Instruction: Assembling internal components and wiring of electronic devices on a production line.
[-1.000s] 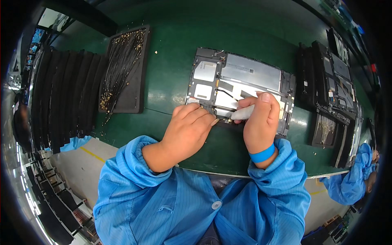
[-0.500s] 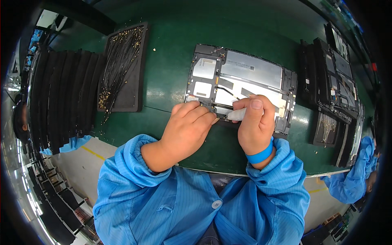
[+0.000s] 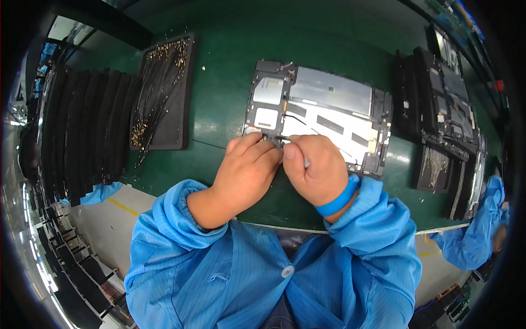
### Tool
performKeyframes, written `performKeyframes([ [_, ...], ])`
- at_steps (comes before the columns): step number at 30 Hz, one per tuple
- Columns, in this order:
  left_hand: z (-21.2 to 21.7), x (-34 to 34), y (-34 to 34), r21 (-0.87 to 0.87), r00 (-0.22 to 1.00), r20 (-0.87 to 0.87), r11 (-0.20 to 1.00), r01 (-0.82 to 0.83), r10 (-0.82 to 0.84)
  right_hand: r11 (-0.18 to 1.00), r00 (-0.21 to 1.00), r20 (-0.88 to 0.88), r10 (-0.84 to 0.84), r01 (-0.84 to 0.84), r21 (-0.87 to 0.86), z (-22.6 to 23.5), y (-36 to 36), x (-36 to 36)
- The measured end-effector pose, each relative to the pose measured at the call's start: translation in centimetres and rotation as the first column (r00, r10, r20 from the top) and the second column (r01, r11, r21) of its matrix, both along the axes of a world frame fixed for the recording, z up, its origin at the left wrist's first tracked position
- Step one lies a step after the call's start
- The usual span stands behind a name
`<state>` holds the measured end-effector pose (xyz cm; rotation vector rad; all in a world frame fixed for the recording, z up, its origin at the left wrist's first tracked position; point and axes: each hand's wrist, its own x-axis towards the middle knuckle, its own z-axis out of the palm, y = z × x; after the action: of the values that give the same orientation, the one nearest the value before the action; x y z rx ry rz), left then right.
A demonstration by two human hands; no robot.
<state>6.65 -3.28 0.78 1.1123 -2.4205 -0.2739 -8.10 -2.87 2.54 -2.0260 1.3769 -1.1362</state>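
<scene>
An opened tablet [image 3: 334, 90] lies in front of me, its grey battery plates, white panels and thin cables exposed. My left hand [image 3: 246, 172] is closed over its near left edge, fingers bent together on the black frame; anything pinched under the fingertips is hidden. Beside it, my right hand [image 3: 318, 170] is curled into a fist over the near edge, thumb toward the left fingertips. A bit of a whitish pen-like tool [image 3: 307, 163] shows inside that fist; its tip cannot be seen. A blue band circles my right wrist.
Left on the green table [image 3: 219, 98] is a black foam tray [image 3: 178, 120] of thin black cables with gold ends, beside a row of black trays [image 3: 87, 131]. More opened tablets [image 3: 446, 93] stack at right, near a smaller cable tray [image 3: 433, 170]. A blue sleeve [image 3: 468, 241] shows beyond.
My right hand has moved left and turned over, bringing its thumb close to my left fingertips and covering most of the whitish tool. My left hand has stayed nearly in place.
</scene>
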Motion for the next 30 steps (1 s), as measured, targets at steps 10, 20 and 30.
performKeyframes([
  [10,0.6,1.5,1.3,0.983,0.155,-0.055,0.026,0.181,0.986,0.903,0.743,0.565,-0.359,0.122,0.412,-2.5,-0.5,0.1],
  [20,2.6,1.5,3.9,0.980,0.434,-0.197,0.164,0.113,0.879,0.833,0.678,0.591,-0.437,0.058,0.550,-1.5,-0.6,-0.7],
  [30,1.2,0.6,4.1,0.967,0.566,-0.044,-0.107,0.232,0.823,0.850,0.707,0.605,-0.368,-0.007,0.526,-1.4,-1.6,-0.9],
])
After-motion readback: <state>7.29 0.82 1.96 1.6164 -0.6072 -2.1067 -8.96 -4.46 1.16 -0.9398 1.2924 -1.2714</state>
